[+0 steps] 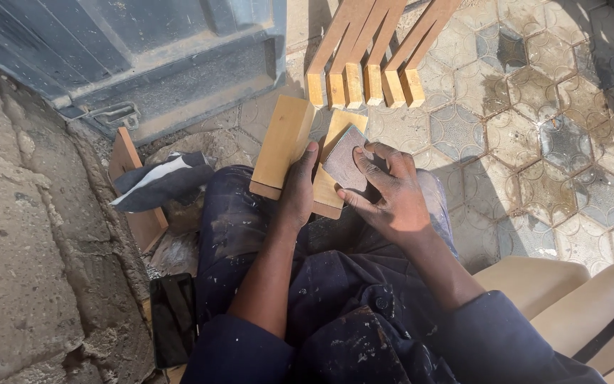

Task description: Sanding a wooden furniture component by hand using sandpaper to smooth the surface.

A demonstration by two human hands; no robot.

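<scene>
Far left there's a stone wall (23,235), then a phone (173,318) on the ground and a dark cloth (161,183) draped over a board (131,186). Your left hand (297,193) has its fingers curled round the wood blocks (283,146) resting on your knees, thumb up between them. Your right hand (391,195) pinches a sandpaper sheet (343,161) flat against the right block, fingers bent. More slats (371,53) lean up ahead on the tiles (534,142).
</scene>
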